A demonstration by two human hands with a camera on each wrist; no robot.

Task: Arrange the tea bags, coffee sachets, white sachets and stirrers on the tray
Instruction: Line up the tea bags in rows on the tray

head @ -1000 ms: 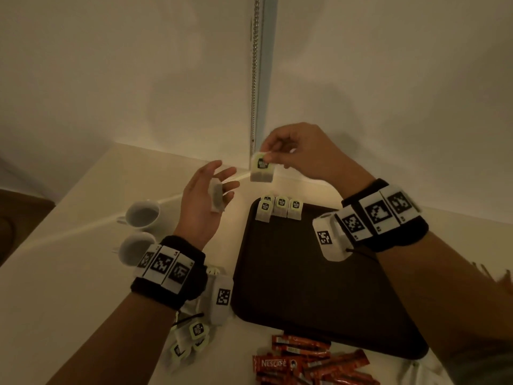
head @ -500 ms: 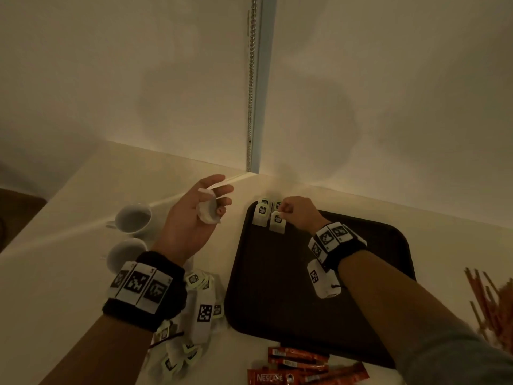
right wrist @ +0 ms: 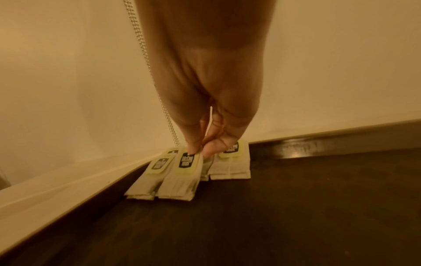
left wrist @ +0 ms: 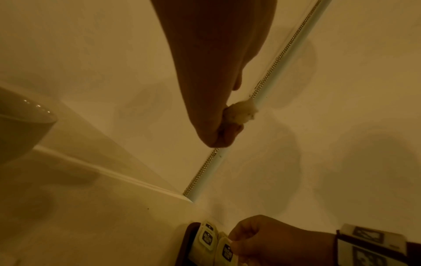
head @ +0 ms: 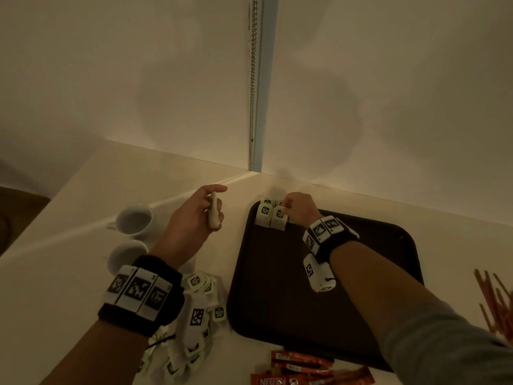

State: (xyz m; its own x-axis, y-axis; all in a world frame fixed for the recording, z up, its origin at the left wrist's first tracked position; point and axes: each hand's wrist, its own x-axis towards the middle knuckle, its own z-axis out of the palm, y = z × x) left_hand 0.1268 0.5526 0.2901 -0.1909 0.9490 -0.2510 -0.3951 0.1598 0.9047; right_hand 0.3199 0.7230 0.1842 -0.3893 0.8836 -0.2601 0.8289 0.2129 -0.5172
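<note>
A dark tray (head: 361, 273) lies on the counter, with a few tea bags (head: 264, 215) in a row at its far left corner. My right hand (head: 284, 208) pinches the top of one tea bag (right wrist: 182, 172), which rests on the tray between two others (right wrist: 150, 178) (right wrist: 230, 165). My left hand (head: 219, 201) hovers left of the tray, its fingers curled round another tea bag (head: 213, 215), which shows as a pale wad (left wrist: 241, 111) in the left wrist view. A pile of loose tea bags (head: 194, 315) lies under my left wrist.
Two white cups (head: 134, 218) (head: 126, 257) stand left of my left hand. Red coffee sachets (head: 299, 368) lie at the tray's near edge. Orange stirrers (head: 497, 304) lie at the far right. Walls meet just behind the tray, where a bead chain (head: 252, 93) hangs.
My right hand has come down from in front of the wall to the tray's far left corner, bringing its tea bag into the row. My left hand still holds its tea bag.
</note>
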